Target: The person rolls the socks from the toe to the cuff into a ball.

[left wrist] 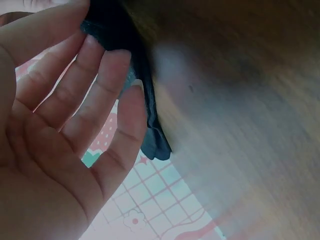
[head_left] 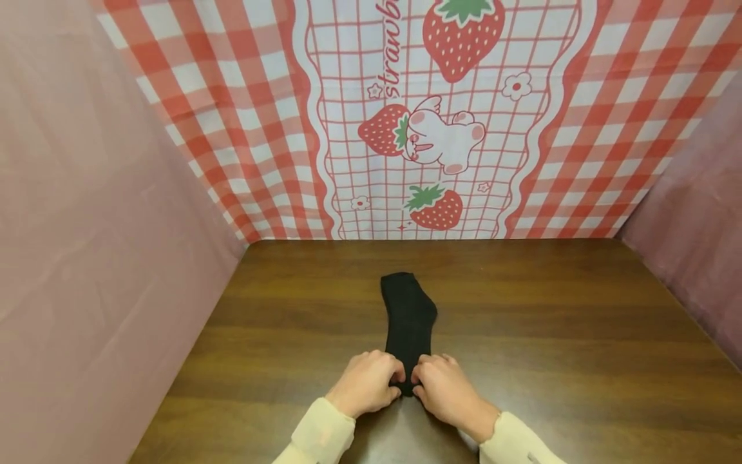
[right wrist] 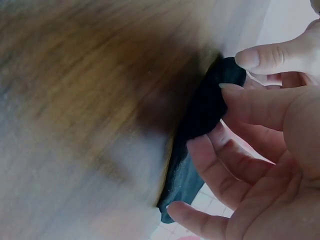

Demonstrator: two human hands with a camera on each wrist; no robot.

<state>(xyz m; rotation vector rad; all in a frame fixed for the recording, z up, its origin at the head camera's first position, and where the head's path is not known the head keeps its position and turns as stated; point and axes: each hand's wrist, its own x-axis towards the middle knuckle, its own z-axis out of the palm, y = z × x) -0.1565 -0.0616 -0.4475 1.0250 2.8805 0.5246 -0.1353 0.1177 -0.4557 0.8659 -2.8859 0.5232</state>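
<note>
A black sock (head_left: 408,316) lies lengthwise on the brown wooden table, its heel bulging to the right and its far end near the back. At its near end, my left hand (head_left: 371,381) pinches the left edge while my right hand (head_left: 443,390) pinches the right edge. The fingertips of the two hands are close together. In the left wrist view, fingers lie along the dark sock fabric (left wrist: 117,27), and the thumb is partly cut off by the frame. The right wrist view has thumb and fingers on the sock's end (right wrist: 205,107), slightly raised.
The wooden table (head_left: 290,309) extends to both sides. A strawberry-print checked cloth (head_left: 371,161) hangs along its back edge. Pink fabric walls stand at the left (head_left: 116,225) and the right (head_left: 690,225).
</note>
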